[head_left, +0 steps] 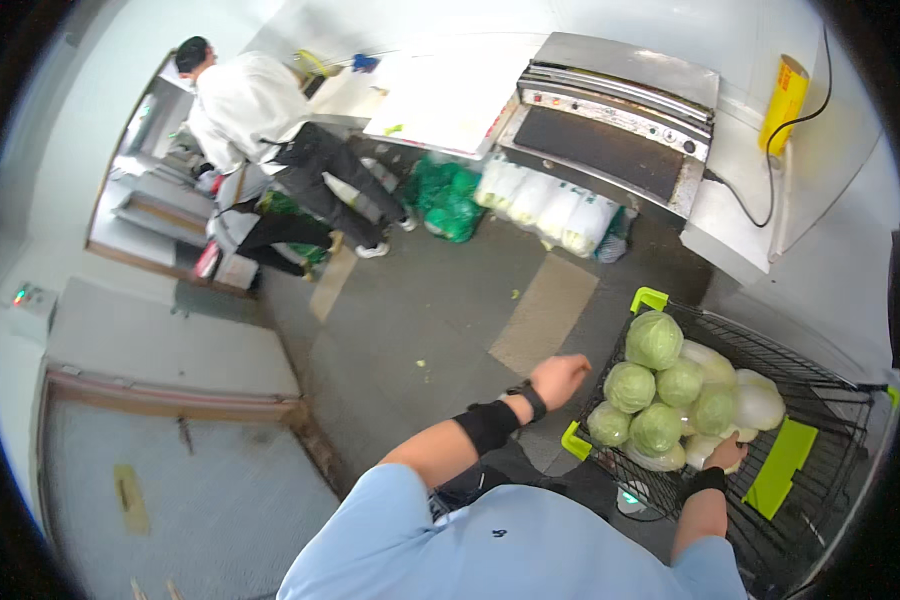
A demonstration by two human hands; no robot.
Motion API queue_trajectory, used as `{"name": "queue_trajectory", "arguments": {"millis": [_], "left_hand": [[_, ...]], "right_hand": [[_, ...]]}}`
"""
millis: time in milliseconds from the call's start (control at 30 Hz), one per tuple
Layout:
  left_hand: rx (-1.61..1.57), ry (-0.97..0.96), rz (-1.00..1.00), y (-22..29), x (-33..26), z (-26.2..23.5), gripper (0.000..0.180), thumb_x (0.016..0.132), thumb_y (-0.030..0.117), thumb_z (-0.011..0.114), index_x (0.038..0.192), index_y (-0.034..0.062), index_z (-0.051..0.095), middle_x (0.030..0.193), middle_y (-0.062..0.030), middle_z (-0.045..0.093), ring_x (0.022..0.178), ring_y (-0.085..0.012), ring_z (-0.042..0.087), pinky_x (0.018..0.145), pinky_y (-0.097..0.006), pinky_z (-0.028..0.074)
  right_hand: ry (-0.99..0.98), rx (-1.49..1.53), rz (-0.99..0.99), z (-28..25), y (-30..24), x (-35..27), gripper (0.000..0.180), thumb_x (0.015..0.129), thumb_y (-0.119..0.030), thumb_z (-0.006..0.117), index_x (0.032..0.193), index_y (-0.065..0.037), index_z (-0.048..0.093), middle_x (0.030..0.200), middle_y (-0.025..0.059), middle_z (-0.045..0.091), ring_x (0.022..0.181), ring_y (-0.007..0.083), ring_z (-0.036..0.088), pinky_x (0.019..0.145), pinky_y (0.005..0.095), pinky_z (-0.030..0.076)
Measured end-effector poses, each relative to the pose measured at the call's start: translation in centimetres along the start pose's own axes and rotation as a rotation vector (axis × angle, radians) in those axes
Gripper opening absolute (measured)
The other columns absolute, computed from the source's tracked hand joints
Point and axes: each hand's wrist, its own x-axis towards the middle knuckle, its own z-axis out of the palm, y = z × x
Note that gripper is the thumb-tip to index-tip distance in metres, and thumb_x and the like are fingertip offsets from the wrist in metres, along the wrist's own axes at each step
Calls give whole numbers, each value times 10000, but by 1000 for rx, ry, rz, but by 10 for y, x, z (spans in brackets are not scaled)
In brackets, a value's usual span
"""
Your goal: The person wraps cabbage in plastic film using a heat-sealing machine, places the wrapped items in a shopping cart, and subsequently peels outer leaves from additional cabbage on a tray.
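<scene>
A black wire shopping cart [836, 432] with lime-green corners stands at my right. Several round green cabbages [656, 340] in clear film are piled in its near-left half, with paler wrapped cabbages [760, 405] beside and under them. My right hand [727, 453] reaches into the cart and is closed on a pale wrapped cabbage at the pile's near edge; some fingertips are hidden against it. Just left of the cart, my left hand [560, 380] hangs in the air, loosely curled with nothing visible in it. Both my wrists carry black bands.
A lime-green flap [782, 468] lies across the cart. Beyond it, a flat griddle [600, 150] sits on the counter over bagged pale vegetables [550, 205] and green net sacks [447, 198]. Two people [255, 100] work at the far left. A grey door [190, 490] is at the near left.
</scene>
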Motion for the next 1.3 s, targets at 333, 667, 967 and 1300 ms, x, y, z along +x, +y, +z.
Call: {"name": "queue_trajectory", "arguments": {"millis": [333,667,967,1300], "left_hand": [[-225,619,1131,49,-136,-336,240,747,25,697,972,89,642,815,-94,628,722,-256,608,610,-348,491],[-249,681,1102,-13,-123,-450,109,713,110,694,802,107,630,798,-72,585,717,-261,591,588,-360,478],[-27,480,397,-247,125,-445,195,830,77,658,1003,8,599,980,-125,579,889,-250,608,769,-327,500],[-609,376,-557,-470,230,-564,377,912,269,635,1191,22,579,1135,-91,632,997,-228,603,811,-378,505]], "right_hand": [[-92,139,-618,51,-140,-176,362,978,-220,547,1285,-31,521,995,110,610,854,189,569,767,323,460],[-837,-98,-661,155,-200,-378,250,945,-206,599,1137,-46,622,816,-5,587,674,85,528,620,248,453],[-1188,-595,-358,258,-234,-432,497,869,-285,678,1250,13,563,1056,150,659,892,208,650,750,326,520],[-1485,-491,-320,467,-366,-537,649,899,-409,652,1393,-62,413,1056,103,650,889,172,633,733,332,528]]}}
